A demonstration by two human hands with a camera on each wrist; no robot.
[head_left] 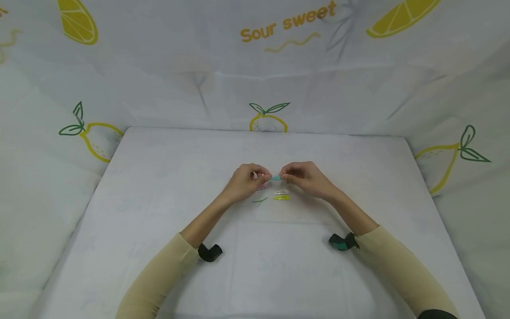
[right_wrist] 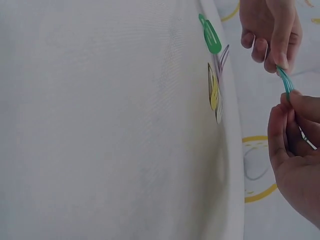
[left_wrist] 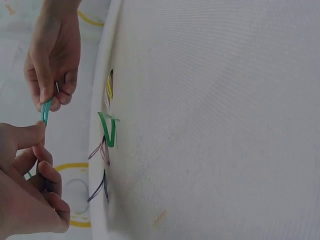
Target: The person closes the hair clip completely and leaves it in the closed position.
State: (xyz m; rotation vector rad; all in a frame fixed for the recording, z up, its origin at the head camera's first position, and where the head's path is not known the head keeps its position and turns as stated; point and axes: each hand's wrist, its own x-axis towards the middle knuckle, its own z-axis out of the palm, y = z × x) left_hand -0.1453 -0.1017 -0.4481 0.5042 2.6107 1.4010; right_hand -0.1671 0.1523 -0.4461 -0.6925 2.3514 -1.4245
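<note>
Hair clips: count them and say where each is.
6: teal clip held by left hand and right hand; on the table, green clip, pink clip, dark clip leftward, white clip, yellow clip rightward; more may be hidden.

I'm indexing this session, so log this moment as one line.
left hand: pinches teal hair clip | right hand: pinches its other end | on table: yellow clip, green clip
</note>
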